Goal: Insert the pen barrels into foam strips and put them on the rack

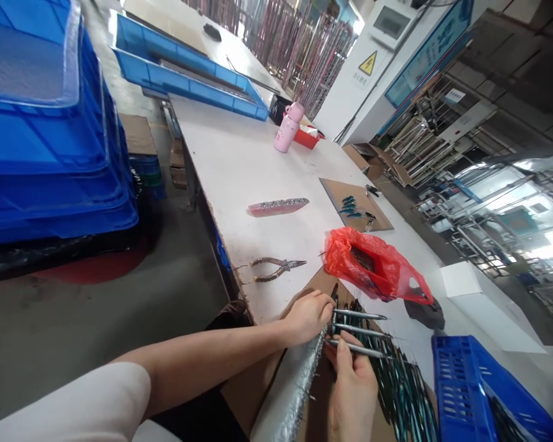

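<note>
Closest to you, a long pale block with a rough silver edge (299, 380) slants up to your left hand (306, 316), its fingers bunched at the far end—whether they grip a piece, you cannot tell from here. Your right hand (354, 390) pinches the lowest of three slender silver-grey pieces (362, 348) beside that edge, above dark teal strips (400, 393). Seating its end looks like the current step—the next move seems to call for a steady block and careful alignment.
</note>
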{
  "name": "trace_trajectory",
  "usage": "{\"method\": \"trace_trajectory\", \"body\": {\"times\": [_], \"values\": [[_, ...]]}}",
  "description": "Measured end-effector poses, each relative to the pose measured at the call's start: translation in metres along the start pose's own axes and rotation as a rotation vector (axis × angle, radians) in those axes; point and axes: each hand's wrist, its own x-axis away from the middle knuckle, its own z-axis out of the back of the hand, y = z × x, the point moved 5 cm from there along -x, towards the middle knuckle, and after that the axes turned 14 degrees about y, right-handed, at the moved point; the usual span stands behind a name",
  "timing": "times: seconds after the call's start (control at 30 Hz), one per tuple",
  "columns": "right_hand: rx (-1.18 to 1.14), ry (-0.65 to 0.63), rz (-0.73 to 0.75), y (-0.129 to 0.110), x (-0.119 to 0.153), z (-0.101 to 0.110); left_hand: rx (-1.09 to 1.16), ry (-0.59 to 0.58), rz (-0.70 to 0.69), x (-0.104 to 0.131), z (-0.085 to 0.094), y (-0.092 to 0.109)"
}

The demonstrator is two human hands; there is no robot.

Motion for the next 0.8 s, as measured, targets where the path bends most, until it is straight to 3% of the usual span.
{"method": "trace_trajectory", "body": {"times": [0.1,0.17,0.33,0.4,0.47,0.6,0.73,0.8], "values": [[-0.001,-0.110,0.025,-0.012,0.005,0.007,0.050,0.010,0.012,-0.001,0.003,-0.001],[0.023,-0.138,0.055,-0.017,0.001,0.026,0.099,0.015,0.028,-0.001,0.006,-0.001],[0.289,0.097,0.160,-0.008,-0.028,0.090,0.166,0.005,0.062,-0.001,0.009,0.000],[0.495,0.127,0.238,-0.002,-0.034,0.093,0.156,0.011,0.063,-0.001,0.009,0.000],[0.671,0.084,0.303,0.005,-0.034,0.083,0.142,0.017,0.057,-0.001,0.008,0.000],[0.790,0.016,0.404,0.014,-0.037,0.073,0.129,0.003,0.040,-0.001,0.008,0.001],[0.816,0.000,0.421,0.019,-0.052,0.093,0.126,0.011,0.022,-0.001,0.008,0.002],[0.888,0.012,0.362,0.022,-0.056,0.107,0.120,0.016,0.021,-0.001,0.007,0.001]]}}
